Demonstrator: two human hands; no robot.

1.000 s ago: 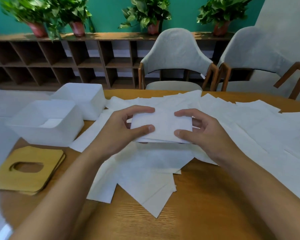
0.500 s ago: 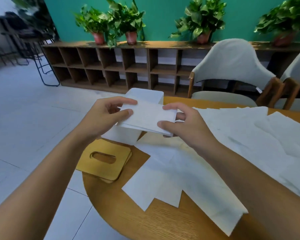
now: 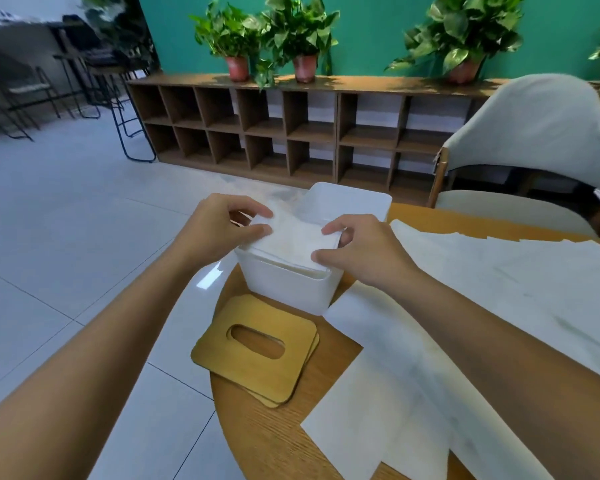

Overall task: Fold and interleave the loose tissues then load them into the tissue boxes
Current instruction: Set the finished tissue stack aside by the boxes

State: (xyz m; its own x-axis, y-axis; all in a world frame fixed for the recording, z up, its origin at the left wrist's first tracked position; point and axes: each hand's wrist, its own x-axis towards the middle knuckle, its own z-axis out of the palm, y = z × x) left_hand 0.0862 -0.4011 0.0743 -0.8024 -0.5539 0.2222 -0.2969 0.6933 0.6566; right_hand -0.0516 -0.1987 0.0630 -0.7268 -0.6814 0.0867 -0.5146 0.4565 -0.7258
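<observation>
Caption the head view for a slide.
Left hand and right hand hold a folded tissue stack atop the nearer white tissue box, beside slotted wooden lids.

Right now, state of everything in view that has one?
Near white plastic box: upright, lidless.
Far white plastic box: lidless.
Folded white tissue stack: at near box's mouth.
Left hand: pinches stack's left end.
Right hand: pinches stack's right end.
Slotted wooden lids: stacked, off both boxes.
Loose white tissue sheets: unfolded, spread flat.

Folded tissue stack (image 3: 293, 242) atop near white box (image 3: 284, 289).
</observation>
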